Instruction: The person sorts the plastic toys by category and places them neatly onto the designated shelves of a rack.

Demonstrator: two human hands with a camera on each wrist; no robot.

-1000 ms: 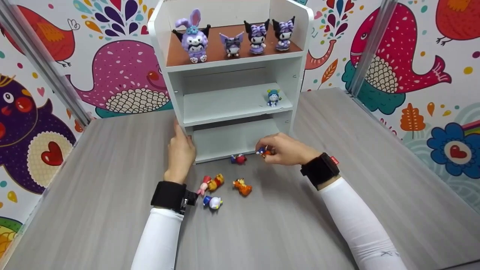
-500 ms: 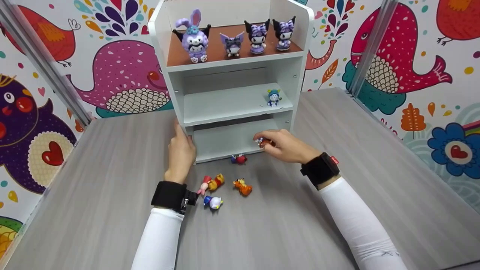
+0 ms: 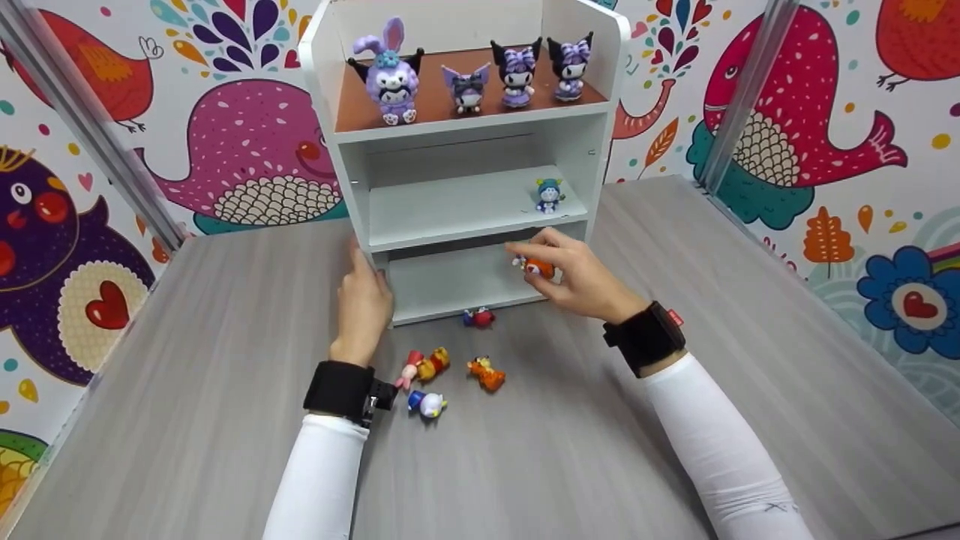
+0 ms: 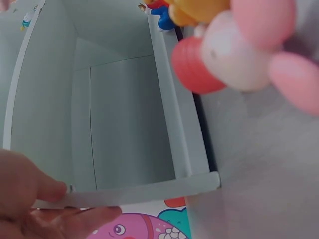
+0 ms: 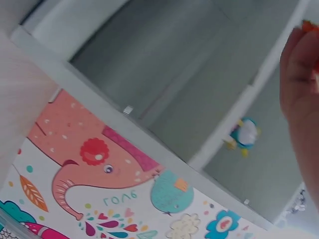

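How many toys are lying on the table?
5: pink toy and yellow toy together, orange toy to their right, blue-and-white toy in front of them, red-and-blue toy by the shelf unit.

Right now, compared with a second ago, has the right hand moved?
Yes: in the head view, the right hand has moved upward, closer to the middle shelf's front edge.

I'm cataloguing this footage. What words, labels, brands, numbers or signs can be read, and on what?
"LOVE", it seems: teal lettering on the patterned wall, right wrist view, blurred.
Red tag on the right wristband: too small to read.
No other text is legible.
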